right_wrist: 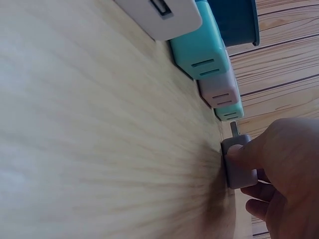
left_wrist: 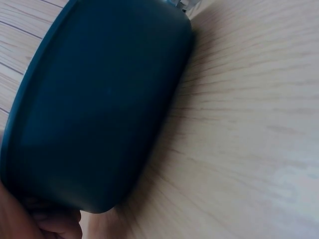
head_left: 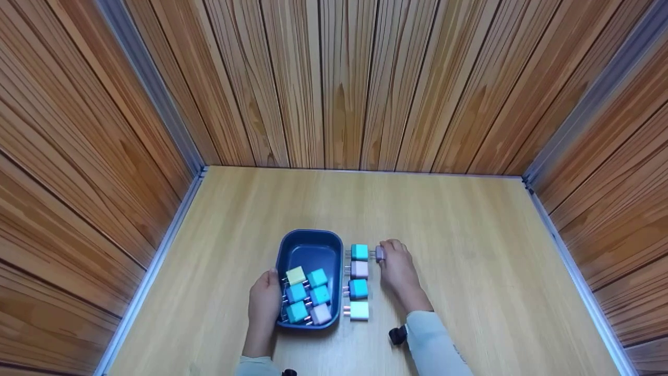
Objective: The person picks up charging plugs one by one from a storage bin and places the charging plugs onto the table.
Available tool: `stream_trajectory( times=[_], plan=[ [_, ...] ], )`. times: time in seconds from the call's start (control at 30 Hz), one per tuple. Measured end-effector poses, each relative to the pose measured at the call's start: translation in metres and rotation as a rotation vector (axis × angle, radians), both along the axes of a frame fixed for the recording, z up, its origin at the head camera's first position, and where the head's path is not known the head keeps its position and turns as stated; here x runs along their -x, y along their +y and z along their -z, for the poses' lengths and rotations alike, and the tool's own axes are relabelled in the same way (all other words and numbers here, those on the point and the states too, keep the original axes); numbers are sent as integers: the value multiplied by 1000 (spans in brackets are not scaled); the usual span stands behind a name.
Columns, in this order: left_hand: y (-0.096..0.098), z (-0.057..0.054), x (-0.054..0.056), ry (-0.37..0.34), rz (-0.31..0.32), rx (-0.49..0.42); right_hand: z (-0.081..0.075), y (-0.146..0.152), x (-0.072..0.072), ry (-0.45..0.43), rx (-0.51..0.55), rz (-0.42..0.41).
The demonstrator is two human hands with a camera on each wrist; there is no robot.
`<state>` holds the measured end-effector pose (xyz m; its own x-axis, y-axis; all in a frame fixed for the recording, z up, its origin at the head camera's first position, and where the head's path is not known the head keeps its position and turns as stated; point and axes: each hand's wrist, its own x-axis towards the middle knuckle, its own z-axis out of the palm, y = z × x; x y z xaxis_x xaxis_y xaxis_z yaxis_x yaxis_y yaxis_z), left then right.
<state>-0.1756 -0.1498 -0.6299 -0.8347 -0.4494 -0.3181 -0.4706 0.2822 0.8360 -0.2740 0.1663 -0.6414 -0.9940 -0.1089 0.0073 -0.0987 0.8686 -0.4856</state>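
Observation:
My left hand point(head_left: 264, 301) grips the left side of a dark blue plastic tub point(head_left: 310, 256), its thumb at the rim. In the left wrist view the tub's outer wall point(left_wrist: 99, 99) hides most of that hand. My right hand point(head_left: 399, 269) pinches a lilac charger plug point(head_left: 380, 253) at the table, its prongs pointing left. Just left of it, a column of plugs lies beside the tub: turquoise point(head_left: 359, 252), lilac point(head_left: 359, 269), turquoise point(head_left: 358, 289) and whitish point(head_left: 359, 311). In the right wrist view, thumb and fingers hold the lilac plug point(right_wrist: 239, 172).
Several plugs sit in two columns in the tub's near half, among them a yellow one point(head_left: 295, 275) and a lilac one point(head_left: 320, 314). The wooden tabletop point(head_left: 459, 224) is enclosed by wood-plank walls point(head_left: 339, 104) at the back and both sides.

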Motion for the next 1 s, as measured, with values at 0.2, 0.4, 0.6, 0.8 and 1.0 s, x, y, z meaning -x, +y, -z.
stream_trajectory(
  times=[0.2, 0.4, 0.6, 0.8, 1.0],
  plan=[
    [-1, 0, 2, -9, 5, 6, 1, 1, 2, -12, 15, 4],
    [-1, 1, 1, -4, 3, 6, 3, 2, 1, -19, 28, 7],
    [-1, 1, 1, -7, 4, 11, 3, 2, 1, -35, 47, 12],
    [-1, 1, 0, -6, 13, 19, 2, 4, 0, -33, 62, 4],
    [-2, 0, -1, 13, 20, 38, 3, 6, -1, 5, 79, -11]
  ],
)
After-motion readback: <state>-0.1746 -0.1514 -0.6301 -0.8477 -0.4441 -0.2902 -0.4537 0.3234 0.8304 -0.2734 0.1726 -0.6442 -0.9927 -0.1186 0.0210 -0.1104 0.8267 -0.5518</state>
